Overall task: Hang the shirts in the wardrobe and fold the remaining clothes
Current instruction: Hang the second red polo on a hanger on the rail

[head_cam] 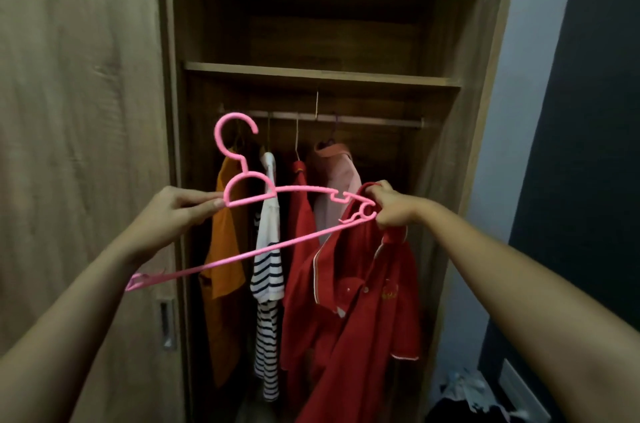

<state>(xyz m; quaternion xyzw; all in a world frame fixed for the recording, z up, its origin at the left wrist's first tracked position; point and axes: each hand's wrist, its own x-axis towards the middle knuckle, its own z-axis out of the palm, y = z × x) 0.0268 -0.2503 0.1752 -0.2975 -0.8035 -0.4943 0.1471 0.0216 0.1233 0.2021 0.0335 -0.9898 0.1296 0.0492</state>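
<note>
The left hand (180, 214) pinched the pink hanger (263, 251) between thumb and fingers at the arch under its hook. The right hand (391, 207) curled round the collar of the red shirt (363, 311) and the hanger's right tip together, so the shirt dangled in front of the open wardrobe (322, 74), below its rail (363, 120). The smart play looked to be holding that collar wide and feeding the tip into one shoulder before working the far end in. The hanger stood hook-up, its long axis slanting from low on the left up to the right hand.
</note>
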